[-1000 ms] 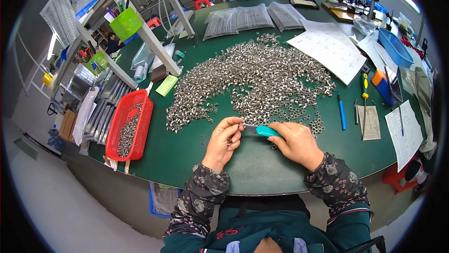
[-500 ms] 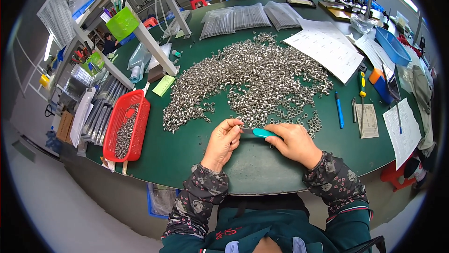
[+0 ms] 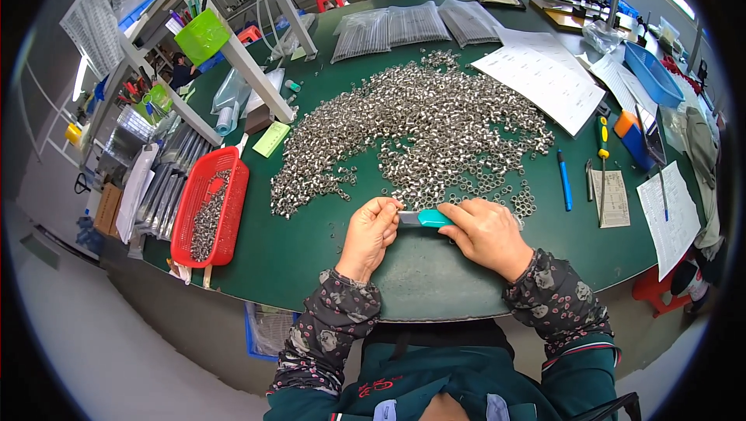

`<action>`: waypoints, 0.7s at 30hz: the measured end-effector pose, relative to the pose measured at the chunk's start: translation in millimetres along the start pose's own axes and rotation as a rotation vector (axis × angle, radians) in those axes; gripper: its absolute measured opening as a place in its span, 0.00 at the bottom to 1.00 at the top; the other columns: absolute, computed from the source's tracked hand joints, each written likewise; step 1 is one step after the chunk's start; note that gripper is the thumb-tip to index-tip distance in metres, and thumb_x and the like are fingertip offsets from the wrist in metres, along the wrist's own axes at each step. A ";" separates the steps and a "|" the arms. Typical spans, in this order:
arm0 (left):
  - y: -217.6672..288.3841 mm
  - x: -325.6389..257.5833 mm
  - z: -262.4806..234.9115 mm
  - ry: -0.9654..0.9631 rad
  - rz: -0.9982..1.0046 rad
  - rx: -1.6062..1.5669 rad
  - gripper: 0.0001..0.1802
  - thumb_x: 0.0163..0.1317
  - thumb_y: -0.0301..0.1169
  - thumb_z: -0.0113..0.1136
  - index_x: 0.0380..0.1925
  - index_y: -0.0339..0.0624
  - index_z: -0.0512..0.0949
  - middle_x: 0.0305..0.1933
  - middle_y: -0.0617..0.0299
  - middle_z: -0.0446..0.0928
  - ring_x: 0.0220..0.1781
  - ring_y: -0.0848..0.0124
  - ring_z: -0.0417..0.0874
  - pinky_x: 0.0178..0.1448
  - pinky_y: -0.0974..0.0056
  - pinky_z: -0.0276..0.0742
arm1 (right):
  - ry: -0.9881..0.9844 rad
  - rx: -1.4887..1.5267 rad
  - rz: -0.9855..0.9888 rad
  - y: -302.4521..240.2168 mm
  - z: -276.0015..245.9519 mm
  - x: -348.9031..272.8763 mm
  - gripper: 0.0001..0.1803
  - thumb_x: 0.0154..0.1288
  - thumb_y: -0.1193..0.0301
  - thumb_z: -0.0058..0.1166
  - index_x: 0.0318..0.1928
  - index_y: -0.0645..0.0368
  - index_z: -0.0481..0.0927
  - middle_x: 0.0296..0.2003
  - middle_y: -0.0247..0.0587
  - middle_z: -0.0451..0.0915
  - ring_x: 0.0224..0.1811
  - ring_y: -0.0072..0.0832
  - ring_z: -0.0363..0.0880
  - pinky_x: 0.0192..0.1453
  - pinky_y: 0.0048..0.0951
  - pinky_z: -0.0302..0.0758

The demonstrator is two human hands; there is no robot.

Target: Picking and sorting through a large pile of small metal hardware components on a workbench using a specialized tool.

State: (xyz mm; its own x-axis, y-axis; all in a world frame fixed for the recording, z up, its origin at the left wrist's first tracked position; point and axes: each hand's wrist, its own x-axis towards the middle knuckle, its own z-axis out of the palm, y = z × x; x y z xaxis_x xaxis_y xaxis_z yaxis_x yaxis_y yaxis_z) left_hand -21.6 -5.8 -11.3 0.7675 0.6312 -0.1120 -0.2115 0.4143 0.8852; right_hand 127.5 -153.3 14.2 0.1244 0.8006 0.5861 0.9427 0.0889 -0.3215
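Note:
My right hand (image 3: 489, 236) is closed round the teal handle of a small knife (image 3: 432, 219). Its short grey blade points left and reaches the fingertips of my left hand (image 3: 368, 236). Thumb and forefinger of that hand are pinched together on a tiny metal ring (image 3: 399, 206), mostly hidden by the fingers. Just beyond both hands spreads a wide heap of small silvery metal rings (image 3: 435, 118) on the green tabletop (image 3: 435, 277). At the left, a red plastic basket (image 3: 239, 223) holds more small metal pieces.
Printed sheets (image 3: 544, 87) and clear-bagged rods (image 3: 420, 23) lie behind the heap. At right are a blue pen (image 3: 564, 180), a yellow-handled screwdriver (image 3: 602, 137) and a blue tray (image 3: 651, 77). A shelf leg (image 3: 260, 83) rises at left. Other people are in the background.
The knife has turned slightly, so more of its blade's flat side shows. My right hand has shifted up a little; my left hand stays almost in place.

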 end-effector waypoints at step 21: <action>0.7 -0.2 1.2 0.044 0.019 0.165 0.10 0.64 0.35 0.51 0.30 0.39 0.73 0.20 0.70 0.66 0.16 0.86 0.58 0.17 0.80 0.50 | 0.022 -0.110 -0.108 3.4 -1.0 0.8 0.17 0.48 0.66 0.60 0.40 0.56 0.75 0.23 0.34 0.70 0.26 0.30 0.72 0.28 0.32 0.70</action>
State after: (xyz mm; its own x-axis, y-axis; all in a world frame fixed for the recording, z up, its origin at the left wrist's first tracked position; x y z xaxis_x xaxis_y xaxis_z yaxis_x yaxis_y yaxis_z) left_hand -21.2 -6.4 -10.1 0.7365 0.6672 -0.1110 -0.1208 0.2912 0.9490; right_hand 131.2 -152.9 14.4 0.0265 0.7766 0.6295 0.9790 0.1072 -0.1734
